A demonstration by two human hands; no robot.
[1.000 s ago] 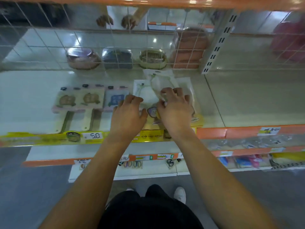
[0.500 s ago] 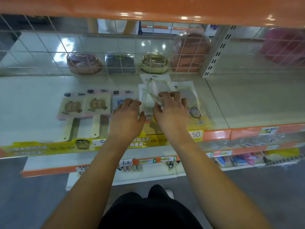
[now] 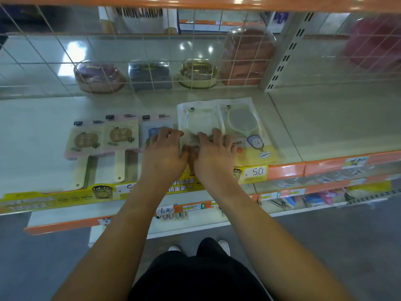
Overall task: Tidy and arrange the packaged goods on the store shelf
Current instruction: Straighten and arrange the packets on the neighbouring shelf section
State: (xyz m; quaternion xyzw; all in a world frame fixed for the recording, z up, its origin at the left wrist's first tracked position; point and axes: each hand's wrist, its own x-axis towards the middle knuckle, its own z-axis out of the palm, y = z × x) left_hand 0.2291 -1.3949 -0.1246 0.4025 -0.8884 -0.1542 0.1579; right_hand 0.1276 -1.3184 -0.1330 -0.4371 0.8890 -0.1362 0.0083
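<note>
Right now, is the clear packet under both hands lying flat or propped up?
Flat: the clear packet lies face up on the shelf, pressed by left hand and right hand.

Your hands (image 3: pixel 188 155) press glossy clear plastic packets (image 3: pixel 225 118) that catch the light on a smooth, pale, painted-looking shelf (image 3: pixel 325 127). At ten o'clock lie matt card-backed mirror packs (image 3: pixel 104 137); at twelve, a thin wire grid (image 3: pixel 152 51) fronts shiny transparent plastic lids (image 3: pixel 197 70).
</note>
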